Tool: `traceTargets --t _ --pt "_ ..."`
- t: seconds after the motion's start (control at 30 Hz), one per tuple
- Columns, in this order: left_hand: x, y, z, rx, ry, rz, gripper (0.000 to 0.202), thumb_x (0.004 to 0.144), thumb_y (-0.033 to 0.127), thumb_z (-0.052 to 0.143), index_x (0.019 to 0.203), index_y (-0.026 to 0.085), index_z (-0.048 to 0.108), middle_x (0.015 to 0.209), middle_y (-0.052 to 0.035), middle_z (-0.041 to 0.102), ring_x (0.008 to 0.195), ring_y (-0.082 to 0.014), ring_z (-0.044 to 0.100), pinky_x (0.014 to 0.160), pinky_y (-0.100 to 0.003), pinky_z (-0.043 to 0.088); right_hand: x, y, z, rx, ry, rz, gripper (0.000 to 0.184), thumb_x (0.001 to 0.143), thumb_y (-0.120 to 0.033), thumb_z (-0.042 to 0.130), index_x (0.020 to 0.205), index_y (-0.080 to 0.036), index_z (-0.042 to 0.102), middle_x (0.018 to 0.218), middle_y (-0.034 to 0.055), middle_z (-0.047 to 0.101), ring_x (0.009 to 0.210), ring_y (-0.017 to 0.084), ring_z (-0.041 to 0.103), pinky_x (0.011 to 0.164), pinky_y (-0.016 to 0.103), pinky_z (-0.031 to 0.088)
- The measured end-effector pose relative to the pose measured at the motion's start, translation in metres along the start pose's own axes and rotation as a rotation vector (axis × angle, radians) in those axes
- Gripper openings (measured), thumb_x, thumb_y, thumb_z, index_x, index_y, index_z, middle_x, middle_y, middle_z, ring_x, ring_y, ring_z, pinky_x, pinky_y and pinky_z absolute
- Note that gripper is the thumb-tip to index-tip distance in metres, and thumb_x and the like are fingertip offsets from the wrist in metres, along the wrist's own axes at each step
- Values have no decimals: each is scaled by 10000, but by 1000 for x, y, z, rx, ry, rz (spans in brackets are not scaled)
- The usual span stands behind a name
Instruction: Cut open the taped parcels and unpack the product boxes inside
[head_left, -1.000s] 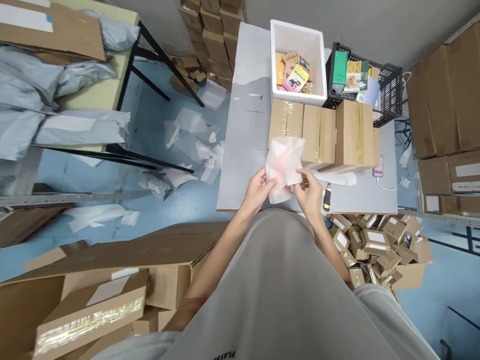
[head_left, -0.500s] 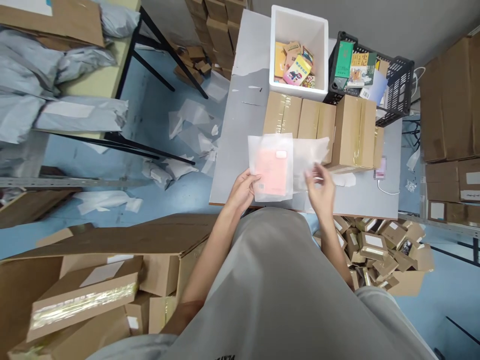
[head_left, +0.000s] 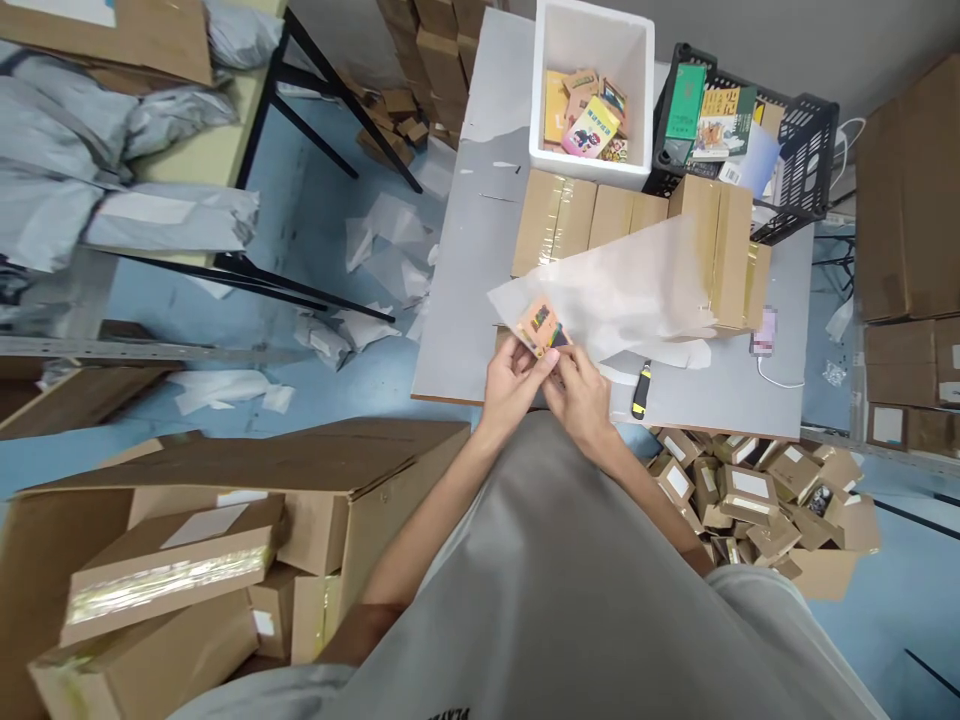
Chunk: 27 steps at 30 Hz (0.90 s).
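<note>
Counting left to right, you have one orange card, one filmy bag trailing rightward from it, and three taped cartons behind. Half a second ago your hands were apart; now they meet. Your left hand and right hand both pinch the card, fingers curled closed, over the table near its front edge.

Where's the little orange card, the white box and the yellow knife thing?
orange card [head_left: 541, 324], head view, middle of its printed face.
white foam box [head_left: 592, 42], head view, bare inner back wall.
utility knife [head_left: 638, 391], head view, middle of its yellow-and-black handle.
</note>
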<state>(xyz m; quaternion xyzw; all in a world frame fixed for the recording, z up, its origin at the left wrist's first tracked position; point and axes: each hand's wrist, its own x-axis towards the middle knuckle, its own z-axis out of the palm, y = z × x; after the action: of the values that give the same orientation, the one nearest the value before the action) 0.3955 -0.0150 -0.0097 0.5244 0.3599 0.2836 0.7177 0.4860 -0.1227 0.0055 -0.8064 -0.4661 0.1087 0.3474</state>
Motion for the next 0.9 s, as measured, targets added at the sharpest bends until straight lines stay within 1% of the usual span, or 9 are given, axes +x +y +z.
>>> traceTargets --t 0.1,0.17,0.23,0.37,0.5,0.57,0.67,0.8,0.9 --pt "-3 0 8 -27 30 -67 621 915 715 877 1223 181 806 1291 -139 859 1260 -343 812 1048 -399 676 -2 3 0 97 33 -17 278 1074 -349 716 1331 -247 755 1463 161 710 1387 318 703 1147 448 618" --pt "-4 -2 10 -86 -6 -112 613 923 732 856 1214 194 822 1300 -124 859 1300 -355 794 1055 -404 674 -1 9 -4 232 69 10 271 1067 -414 737 1280 -247 752 1537 177 672 1526 340 621 1273 507 548" --pt "-6 -5 12 -151 -51 -155 642 885 740 890 1235 205 831 1344 -116 850 1364 -366 763 1092 -419 664 -1 17 -8 371 86 82 282 1058 -471 747 1241 -257 736 1554 179 666 1556 335 602 1310 528 520" --pt "-13 -10 14 -185 -70 -231 678 843 776 903 1183 193 841 1274 -130 857 1342 -376 765 1062 -440 677 -6 33 -7 600 94 243 508 930 -551 853 1307 -260 676 1549 169 704 1479 319 673 1276 506 555" --pt "-9 -19 7 -141 -35 -231 635 842 759 908 1095 181 832 1088 -115 866 1236 -365 797 991 -420 683 -10 48 -5 714 139 425 460 974 -618 721 1208 -221 728 1226 112 837 1116 281 796 1036 425 660" --pt "2 -27 -5 -108 16 -216 618 834 752 911 1050 181 822 1002 -98 858 1160 -350 812 938 -391 678 -9 55 -10 710 178 486 462 953 -642 699 1118 -214 751 1087 87 845 1001 269 781 925 393 662" --pt "27 -44 -37 -23 133 -196 552 846 697 916 998 179 801 892 -65 821 1018 -295 804 854 -339 646 -7 61 -21 708 244 486 434 920 -631 717 1036 -214 746 1053 86 845 973 262 756 869 370 644" --pt "65 -62 -88 85 272 -259 332 964 473 881 903 169 762 695 18 680 763 -177 648 787 -318 590 -8 58 -29 723 301 447 417 916 -614 756 1008 -208 738 1066 100 838 980 256 737 878 367 629" --pt "85 -61 -115 29 200 -211 233 981 344 868 877 197 721 698 27 653 856 -194 672 865 -338 597 -10 51 -27 767 314 457 443 912 -626 785 1047 -205 751 1097 103 841 995 255 741 912 380 631"
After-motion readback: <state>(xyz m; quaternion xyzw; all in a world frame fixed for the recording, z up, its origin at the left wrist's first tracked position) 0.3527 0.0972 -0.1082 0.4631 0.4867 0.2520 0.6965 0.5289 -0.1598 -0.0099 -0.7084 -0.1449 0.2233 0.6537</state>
